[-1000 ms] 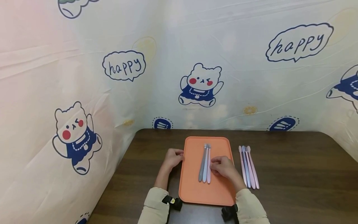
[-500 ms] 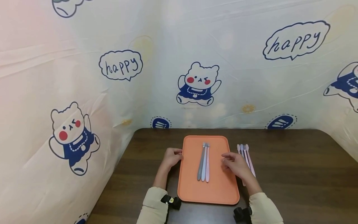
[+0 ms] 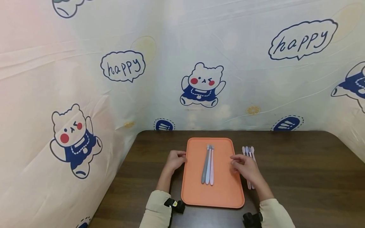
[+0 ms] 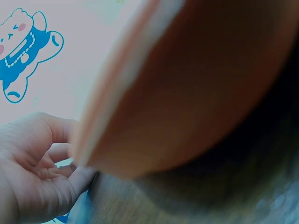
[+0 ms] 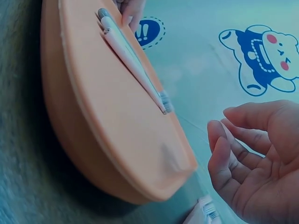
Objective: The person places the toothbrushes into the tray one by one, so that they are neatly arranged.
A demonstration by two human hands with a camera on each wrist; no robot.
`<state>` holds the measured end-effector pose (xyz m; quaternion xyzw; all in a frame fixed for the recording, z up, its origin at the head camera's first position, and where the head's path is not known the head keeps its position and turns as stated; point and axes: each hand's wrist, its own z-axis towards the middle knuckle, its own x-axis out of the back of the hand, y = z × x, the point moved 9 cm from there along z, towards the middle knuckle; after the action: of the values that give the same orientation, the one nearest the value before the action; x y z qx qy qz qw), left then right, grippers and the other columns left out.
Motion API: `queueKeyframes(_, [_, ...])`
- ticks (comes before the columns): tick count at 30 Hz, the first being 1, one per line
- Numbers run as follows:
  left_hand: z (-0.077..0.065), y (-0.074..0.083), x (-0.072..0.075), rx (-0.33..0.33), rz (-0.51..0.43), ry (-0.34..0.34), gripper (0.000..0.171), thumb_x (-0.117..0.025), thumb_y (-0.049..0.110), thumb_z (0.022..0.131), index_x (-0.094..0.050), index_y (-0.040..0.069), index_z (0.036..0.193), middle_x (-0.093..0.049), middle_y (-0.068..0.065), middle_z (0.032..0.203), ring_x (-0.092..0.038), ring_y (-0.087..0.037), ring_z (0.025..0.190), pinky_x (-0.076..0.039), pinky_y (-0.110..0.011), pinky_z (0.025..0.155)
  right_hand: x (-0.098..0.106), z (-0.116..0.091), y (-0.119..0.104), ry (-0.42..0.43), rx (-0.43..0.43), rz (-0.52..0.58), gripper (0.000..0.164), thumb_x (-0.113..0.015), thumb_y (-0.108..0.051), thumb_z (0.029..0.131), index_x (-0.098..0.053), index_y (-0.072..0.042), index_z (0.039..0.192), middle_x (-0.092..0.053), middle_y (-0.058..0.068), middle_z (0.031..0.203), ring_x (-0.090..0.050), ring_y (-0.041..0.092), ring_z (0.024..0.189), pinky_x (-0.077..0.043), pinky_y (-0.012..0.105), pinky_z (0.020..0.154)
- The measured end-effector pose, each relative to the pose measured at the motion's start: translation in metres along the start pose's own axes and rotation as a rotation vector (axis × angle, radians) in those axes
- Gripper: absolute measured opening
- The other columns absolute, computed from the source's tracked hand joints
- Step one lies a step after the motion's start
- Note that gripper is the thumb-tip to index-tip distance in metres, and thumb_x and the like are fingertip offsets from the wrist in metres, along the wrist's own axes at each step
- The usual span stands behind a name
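Observation:
My left hand (image 3: 175, 161) pinches the left rim of an orange tray (image 3: 199, 196); the left wrist view has its thumb and fingers at the tray's edge (image 4: 112, 112). A grey toothbrush (image 3: 204, 171), a light blue toothbrush (image 3: 208, 171) and a pink toothbrush (image 3: 212, 171) lie side by side on the tray, heads to the back. Over the tray's right edge hovers my right hand (image 3: 247, 167), fingers loosely bent and nothing between them, as the right wrist view confirms. Several more toothbrushes (image 3: 246, 150) lie on the table beyond it, partly hidden behind that hand and forearm.
The dark wooden table (image 3: 308, 171) extends to both sides of the tray. A pale curtain (image 3: 171, 79) printed with cartoon bears and "happy" bubbles hangs behind and at the left. Black camera mounts (image 3: 178, 206) sit on both wrists.
My right hand has drawn away from the pink toothbrush on the tray, moving right to the tray's edge, now overlapping the toothbrushes on the table. The left hand stays on the rim.

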<state>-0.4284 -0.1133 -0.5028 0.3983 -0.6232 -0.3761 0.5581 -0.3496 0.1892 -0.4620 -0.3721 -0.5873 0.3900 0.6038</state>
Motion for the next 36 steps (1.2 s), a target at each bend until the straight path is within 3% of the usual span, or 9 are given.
queueKeyframes(17, [0.000,0.000,0.000,0.002,0.003,0.008,0.034,-0.070,-0.004,0.081,-0.072,-0.009,0.114,-0.073,-0.021,0.104,-0.064,-0.017,0.087,-0.056,-0.028,0.073,0.007,-0.002,0.005,-0.029,-0.004,-0.002,0.037,-0.063,-0.010,0.099,-0.061,0.012,0.129,-0.070,0.028,0.109,-0.071,0.016,0.084,-0.063,0.034,0.075])
queueKeyframes(24, [-0.001,0.001,0.000,0.005,0.007,0.005,0.034,-0.070,-0.003,0.082,-0.072,-0.008,0.115,-0.073,-0.021,0.105,-0.064,-0.018,0.088,-0.057,-0.028,0.073,0.015,-0.004,0.009,-0.031,-0.024,-0.023,0.036,-0.061,-0.010,0.099,-0.061,0.011,0.128,-0.071,0.027,0.109,-0.072,0.018,0.085,-0.060,0.027,0.072])
queueKeyframes(36, [-0.002,0.003,0.001,0.001,0.007,0.002,0.035,-0.070,-0.003,0.082,-0.072,-0.008,0.116,-0.073,-0.021,0.106,-0.064,-0.019,0.090,-0.058,-0.030,0.076,0.042,-0.006,0.022,0.002,-0.083,-0.035,0.041,-0.058,-0.014,0.102,-0.056,0.010,0.135,-0.069,0.026,0.116,-0.068,0.009,0.086,-0.058,0.023,0.076])
